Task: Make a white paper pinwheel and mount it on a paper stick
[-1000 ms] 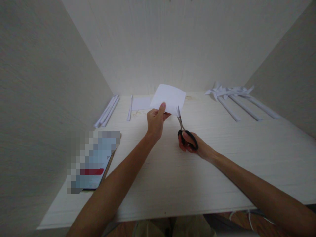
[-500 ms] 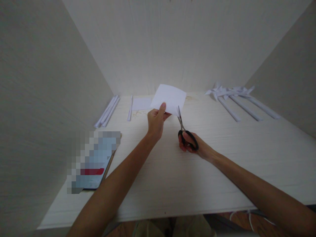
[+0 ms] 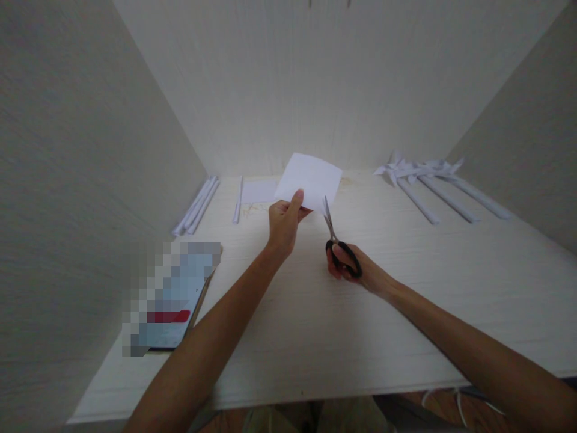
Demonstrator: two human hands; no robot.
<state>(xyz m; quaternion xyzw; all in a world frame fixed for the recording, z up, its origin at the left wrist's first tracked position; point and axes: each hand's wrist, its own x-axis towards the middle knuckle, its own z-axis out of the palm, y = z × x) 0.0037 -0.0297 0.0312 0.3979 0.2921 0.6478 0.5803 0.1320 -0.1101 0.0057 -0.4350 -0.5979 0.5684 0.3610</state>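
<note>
My left hand (image 3: pixel 285 225) pinches a white sheet of paper (image 3: pixel 311 179) at its near edge, thumb on top and fingers underneath. The sheet is held up above the table, tilted toward me. In my right hand (image 3: pixel 351 264) is a pair of scissors (image 3: pixel 332 231) with black handles and metal blades. Its blades straddle the near right corner area of the sheet, one blade over the paper and the other partly behind it. How far the cut reaches is too small to tell.
Paper pinwheels (image 3: pixel 417 170) on rolled paper sticks lie at the back right. Several rolled paper sticks (image 3: pixel 197 205) lie on the left, with a single roll (image 3: pixel 237 199) beside another flat sheet (image 3: pixel 258 191). A phone (image 3: pixel 180 300), partly blurred, lies near my left forearm. Walls enclose the table (image 3: pixel 396 349).
The scissors and the sheet have barely shifted; the sheet's right side sits slightly farther right. The view has tilted up a little. Both holds are the same.
</note>
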